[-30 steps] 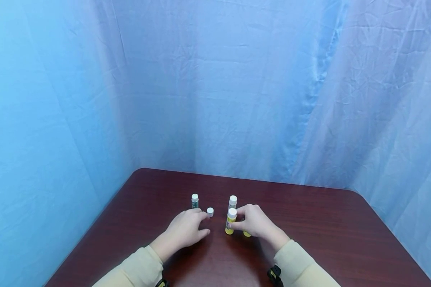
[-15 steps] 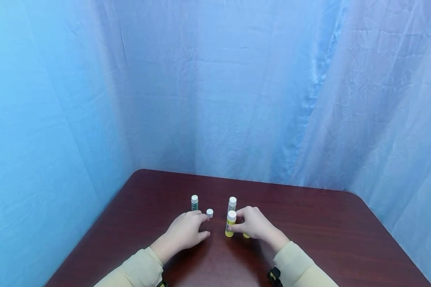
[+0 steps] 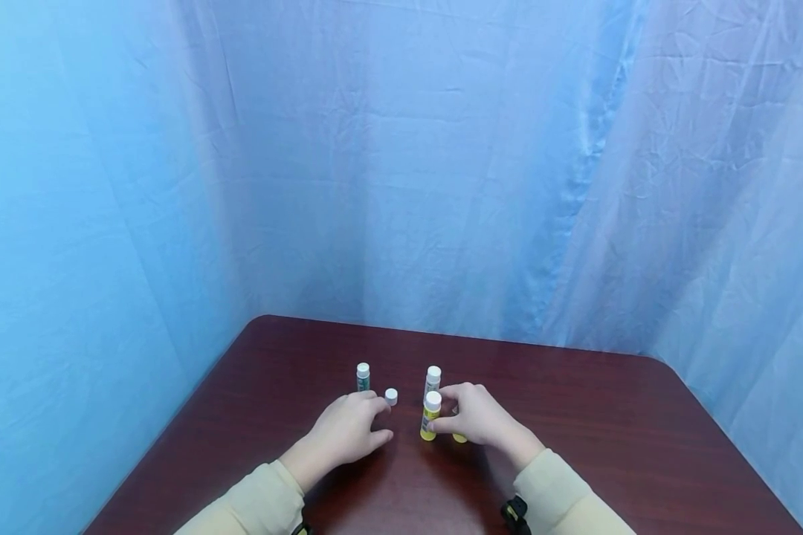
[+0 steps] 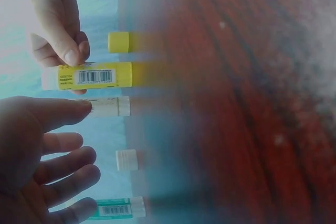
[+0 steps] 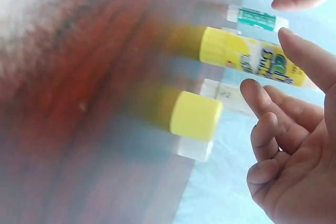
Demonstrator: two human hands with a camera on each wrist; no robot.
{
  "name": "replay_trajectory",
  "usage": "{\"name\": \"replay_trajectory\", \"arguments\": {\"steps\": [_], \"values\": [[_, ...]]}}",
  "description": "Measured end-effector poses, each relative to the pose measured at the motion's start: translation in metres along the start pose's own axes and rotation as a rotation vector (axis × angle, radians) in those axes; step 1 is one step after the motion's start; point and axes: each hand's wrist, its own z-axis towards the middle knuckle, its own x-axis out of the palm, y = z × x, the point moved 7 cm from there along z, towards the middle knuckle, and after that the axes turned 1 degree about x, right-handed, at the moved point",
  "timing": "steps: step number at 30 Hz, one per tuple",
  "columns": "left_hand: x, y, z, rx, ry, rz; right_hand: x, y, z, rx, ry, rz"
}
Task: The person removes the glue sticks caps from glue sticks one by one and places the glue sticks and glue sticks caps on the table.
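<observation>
A yellow glue stick with a white top stands upright on the table. My right hand holds it, with the thumb on one side and a finger on the other. My left hand hovers over the table with relaxed fingers and holds nothing. Its fingertips are close to a small white cap and a green glue stick, which they partly hide in the left wrist view. Just behind the yellow stick stands a white glue stick.
Under the right hand stands a short yellow cap-like piece, mostly hidden from the head view. A white piece shows beside it. The dark red table is bounded by blue curtains behind and at both sides.
</observation>
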Motion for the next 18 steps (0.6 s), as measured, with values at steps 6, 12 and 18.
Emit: {"name": "replay_trajectory", "arguments": {"steps": [6, 12, 18], "values": [[-0.018, -0.005, 0.001, 0.046, -0.109, 0.014, -0.022, 0.008, -0.006, -0.044, -0.074, -0.01], [-0.041, -0.014, -0.001, 0.104, -0.257, 0.042, -0.048, 0.017, -0.022, -0.079, -0.177, 0.005], [-0.062, -0.018, -0.007, 0.175, -0.408, 0.021, -0.072, 0.018, -0.04, -0.127, -0.316, -0.028]]}}
